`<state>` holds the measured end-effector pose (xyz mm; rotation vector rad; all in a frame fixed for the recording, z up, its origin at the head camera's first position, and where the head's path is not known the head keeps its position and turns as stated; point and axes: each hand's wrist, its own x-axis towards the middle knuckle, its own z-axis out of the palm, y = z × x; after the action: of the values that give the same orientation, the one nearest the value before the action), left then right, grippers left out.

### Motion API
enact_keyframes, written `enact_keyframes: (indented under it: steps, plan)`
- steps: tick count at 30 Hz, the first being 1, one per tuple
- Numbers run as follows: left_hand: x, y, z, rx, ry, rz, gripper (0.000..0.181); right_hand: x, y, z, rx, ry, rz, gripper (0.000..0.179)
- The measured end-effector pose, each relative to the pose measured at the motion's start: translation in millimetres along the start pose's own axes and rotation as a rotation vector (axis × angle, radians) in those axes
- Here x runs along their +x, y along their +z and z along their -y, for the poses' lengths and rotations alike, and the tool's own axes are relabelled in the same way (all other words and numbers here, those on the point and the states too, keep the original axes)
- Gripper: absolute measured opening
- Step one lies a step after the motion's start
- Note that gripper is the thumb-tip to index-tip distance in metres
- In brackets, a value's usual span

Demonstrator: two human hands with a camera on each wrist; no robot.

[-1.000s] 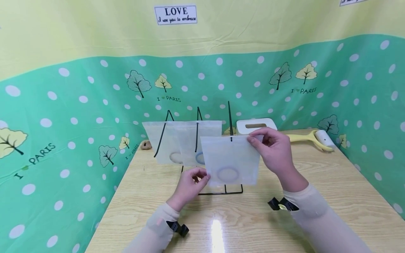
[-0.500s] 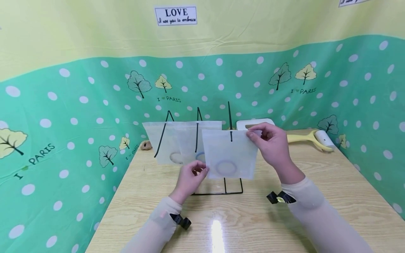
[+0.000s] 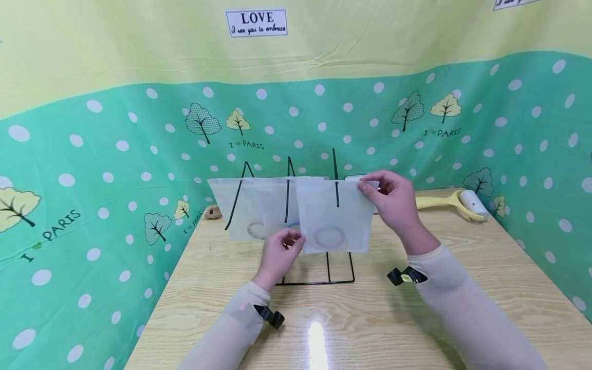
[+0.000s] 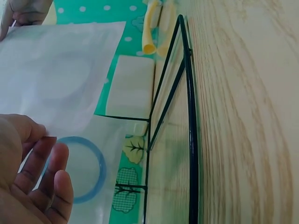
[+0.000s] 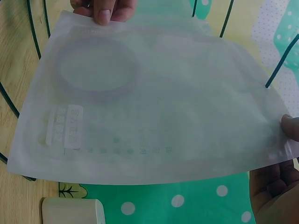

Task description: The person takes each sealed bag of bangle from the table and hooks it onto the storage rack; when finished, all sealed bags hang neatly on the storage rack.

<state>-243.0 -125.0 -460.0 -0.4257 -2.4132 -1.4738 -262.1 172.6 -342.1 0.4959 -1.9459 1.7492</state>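
A translucent white plastic bag [image 3: 337, 213] with a pale ring printed near its bottom hangs at the right prong [image 3: 337, 195] of a black wire rack [image 3: 314, 283]. My right hand [image 3: 393, 200] pinches its top right corner. At the bag's lower left edge, my left hand [image 3: 279, 252] pinches it between thumb and fingertip. The prong's tip shows in front of the bag in the head view and pokes out of it in the right wrist view. Two similar bags [image 3: 233, 205] hang to the left; one carries a blue ring [image 4: 102, 168], partly behind my left hand in the left wrist view.
Behind the held bag is a white box-like thing [image 3: 355, 178], mostly hidden. A yellow-handled roller [image 3: 462, 203] lies at the back right of the wooden table [image 3: 222, 318]. A small brown roll [image 3: 213, 212] sits at the back left. A patterned green curtain [image 3: 162, 154] closes off the back.
Both hands have moved upward and slightly away with the bag, whose top has risen along the right prong. More of the rack's base shows beneath it. The other two bags stay put.
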Motion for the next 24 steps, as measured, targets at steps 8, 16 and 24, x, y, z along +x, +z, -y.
enact_keyframes:
  steps: [8,16,24]
  plan:
    - [6.1,4.7,0.2,0.013,-0.013,-0.040,0.004,10.5,0.7,-4.3,-0.062,0.059,-0.004,0.022]
    - [9.1,7.4,-1.1,0.036,-0.043,-0.065,0.005,18.2,2.0,-9.1,-0.060,0.065,0.008,0.023]
    - [12.9,9.1,2.5,0.050,-0.049,-0.075,0.006,23.9,1.5,-13.2,-0.071,0.102,0.013,0.025]
